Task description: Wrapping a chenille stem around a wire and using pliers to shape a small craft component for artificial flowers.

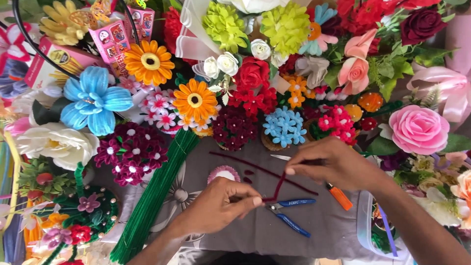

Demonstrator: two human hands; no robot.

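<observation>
Head view: left hand (221, 206), right hand (333, 164) pinch maroon pipe cleaner (278, 187).

1. I see the pliers (290, 214) lying on the cloth (255, 235), near my hands.
2. The bundle of stems (152, 196) lies left of them.
3. The cutter (338, 195) lies right of the pliers.
4. Flowers (235, 83) crowd the far side.
</observation>
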